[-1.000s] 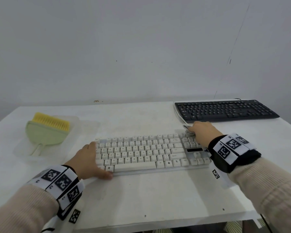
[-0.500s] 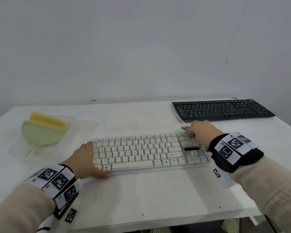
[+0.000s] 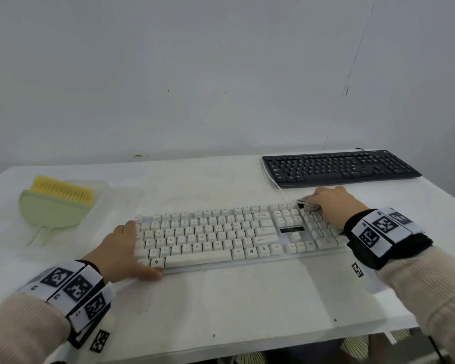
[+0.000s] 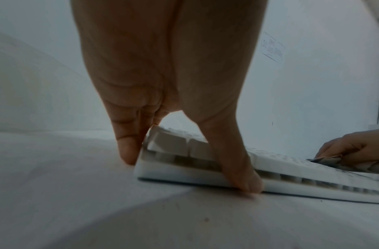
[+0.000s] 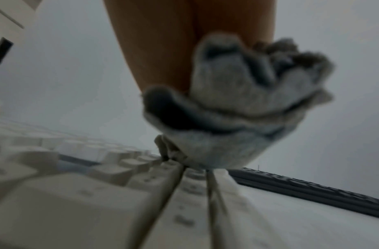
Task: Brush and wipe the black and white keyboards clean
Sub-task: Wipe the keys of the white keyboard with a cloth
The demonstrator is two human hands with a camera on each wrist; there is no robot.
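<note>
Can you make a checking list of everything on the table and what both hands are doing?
Surface: white table, a few small dark specks.
Job's things: white keyboard in front; black keyboard behind on the right; grey cloth; yellow brush on green dustpan, left.
Clutter: nothing seen.
Hands: left hand grips the white keyboard's left end; right hand presses the cloth on its far right corner.
Cables: white cable beside the black keyboard.
Surroundings: plain wall with thin cracks.

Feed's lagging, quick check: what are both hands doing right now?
Left hand: grips the white keyboard's left end, thumb at front.
Right hand: holds a grey cloth on its far right keys.
</note>
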